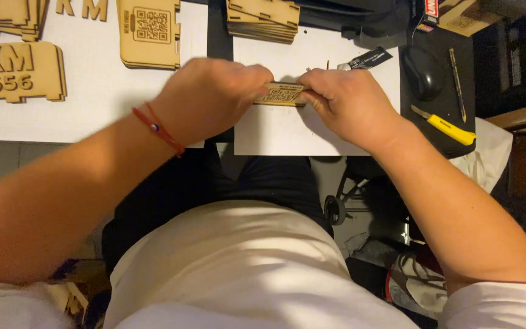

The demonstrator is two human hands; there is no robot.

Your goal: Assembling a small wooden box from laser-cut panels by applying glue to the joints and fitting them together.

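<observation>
A small flat wooden piece (282, 94) with an engraved square code pattern is held between both hands above a white sheet (281, 131). My left hand (211, 97) grips its left end, a red string bracelet (156, 129) on the wrist. My right hand (348, 103) pinches its right end with thumb and fingers. Most of the piece is hidden by my fingers.
Cut wooden panels lie on the white surface at the left (16, 72) and top (148, 33); a stack of them (263, 19) sits at the back. A computer mouse (422, 72), a pencil (456, 82) and a yellow utility knife (448, 126) lie on a black pad at the right.
</observation>
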